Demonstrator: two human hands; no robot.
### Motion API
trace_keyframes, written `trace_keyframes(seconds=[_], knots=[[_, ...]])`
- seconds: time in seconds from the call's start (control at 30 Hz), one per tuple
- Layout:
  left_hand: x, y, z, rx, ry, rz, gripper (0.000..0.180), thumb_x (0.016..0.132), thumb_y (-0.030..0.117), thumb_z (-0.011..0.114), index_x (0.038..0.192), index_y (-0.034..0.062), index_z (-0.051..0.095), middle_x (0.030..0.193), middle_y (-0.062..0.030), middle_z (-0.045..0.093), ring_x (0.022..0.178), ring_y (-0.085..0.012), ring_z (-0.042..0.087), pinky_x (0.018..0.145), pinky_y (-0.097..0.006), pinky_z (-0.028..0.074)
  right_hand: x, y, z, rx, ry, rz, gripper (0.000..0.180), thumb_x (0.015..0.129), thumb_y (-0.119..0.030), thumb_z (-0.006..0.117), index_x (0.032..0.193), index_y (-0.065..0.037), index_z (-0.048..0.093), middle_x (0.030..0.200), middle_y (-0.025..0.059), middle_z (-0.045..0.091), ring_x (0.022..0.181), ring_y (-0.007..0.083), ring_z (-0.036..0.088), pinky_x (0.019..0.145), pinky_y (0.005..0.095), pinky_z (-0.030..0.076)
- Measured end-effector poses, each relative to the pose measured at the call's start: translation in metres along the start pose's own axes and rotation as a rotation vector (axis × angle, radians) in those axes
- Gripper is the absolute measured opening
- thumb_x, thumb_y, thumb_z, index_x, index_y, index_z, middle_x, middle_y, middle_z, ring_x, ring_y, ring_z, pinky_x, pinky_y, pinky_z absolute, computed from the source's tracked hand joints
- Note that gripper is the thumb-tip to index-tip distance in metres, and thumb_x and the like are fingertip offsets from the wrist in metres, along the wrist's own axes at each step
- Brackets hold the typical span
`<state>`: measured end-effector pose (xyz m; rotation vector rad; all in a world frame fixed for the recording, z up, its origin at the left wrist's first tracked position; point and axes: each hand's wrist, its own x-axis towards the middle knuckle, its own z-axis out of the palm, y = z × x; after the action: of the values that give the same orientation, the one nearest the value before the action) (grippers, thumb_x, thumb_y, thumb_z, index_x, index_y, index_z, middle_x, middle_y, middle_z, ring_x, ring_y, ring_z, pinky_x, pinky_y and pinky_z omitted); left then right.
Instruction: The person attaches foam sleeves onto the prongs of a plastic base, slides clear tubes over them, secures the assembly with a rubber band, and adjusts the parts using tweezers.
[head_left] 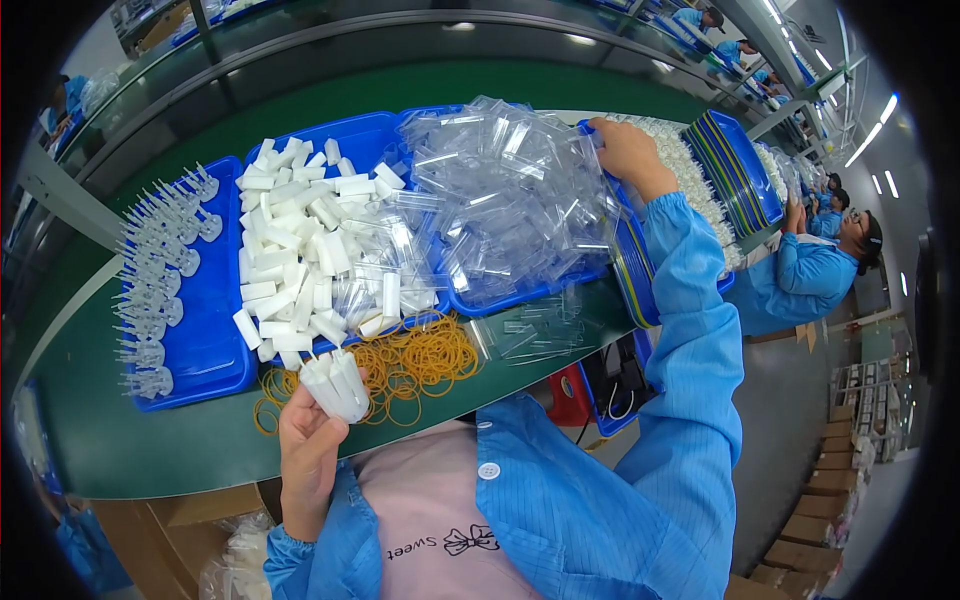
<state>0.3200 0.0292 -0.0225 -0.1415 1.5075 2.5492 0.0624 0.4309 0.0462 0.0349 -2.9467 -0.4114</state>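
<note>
My left hand is closed around a small bundle of white plastic tubes, held upright over the front of the table. Behind it, a blue tray is heaped with white plastic pieces, some mixed with clear ones. Orange rubber bands lie loose beside the bundle. My right arm stretches far across to the right. There my right hand has its fingers bent over the far corner of a blue tray, next to a pile of clear plastic sleeves. Some of its fingertips are hidden.
At the left, a blue tray holds rows of translucent spiky parts. Small white parts fill another tray at the right, near stacked trays. Thin clear strips lie on the green table. A co-worker stands further right.
</note>
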Motion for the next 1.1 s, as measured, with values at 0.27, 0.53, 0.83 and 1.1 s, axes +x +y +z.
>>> trace_keyframes(seconds=[0.27,0.53,0.83,1.1], knots=[[0.0,0.002,0.001,-0.065,-0.06,-0.016,0.061,0.075,0.017,0.064,0.125,-0.006,0.039,0.121,-0.0173,0.051,0.099,-0.0214,0.056,0.08,-0.031,0.047,0.01,0.006,0.009,0.076,-0.108,0.072,0.043,0.068,-0.009,0.058,0.111,-0.013,0.056,0.101,0.0142,0.062,0.098,0.0315,0.056,0.081,0.0408,0.046],[-0.006,0.009,-0.004,-0.221,0.058,0.12,0.057,0.088,0.017,0.048,0.138,0.0028,0.024,0.125,-0.0142,0.046,0.102,-0.0237,0.054,0.077,-0.031,0.047,-0.023,0.022,-0.022,0.397,0.298,-0.127,0.022,0.072,-0.012,0.059,0.093,-0.007,0.064,0.082,0.0135,0.064,0.076,0.0291,0.063,0.068,0.0367,0.049],[0.005,-0.002,-0.006,-0.398,-0.011,0.011,0.049,0.094,0.025,0.044,0.134,0.0003,0.032,0.131,-0.0129,0.043,0.114,-0.0212,0.047,0.083,-0.032,0.047,-0.152,-0.101,-0.113,1.479,0.342,-0.157,0.032,0.089,-0.01,0.047,0.119,-0.001,0.049,0.105,0.0155,0.057,0.1,0.0235,0.057,0.089,0.033,0.045],[0.004,-0.005,0.004,-0.003,-0.026,0.241,0.049,0.081,0.008,0.064,0.126,-0.0003,0.044,0.125,-0.0113,0.043,0.108,-0.0192,0.05,0.087,-0.029,0.044,-0.204,-0.199,-0.074,1.736,0.186,-0.421,0.034,0.077,0.005,0.057,0.11,0.004,0.05,0.103,0.0173,0.055,0.092,0.0221,0.059,0.082,0.0313,0.048]])
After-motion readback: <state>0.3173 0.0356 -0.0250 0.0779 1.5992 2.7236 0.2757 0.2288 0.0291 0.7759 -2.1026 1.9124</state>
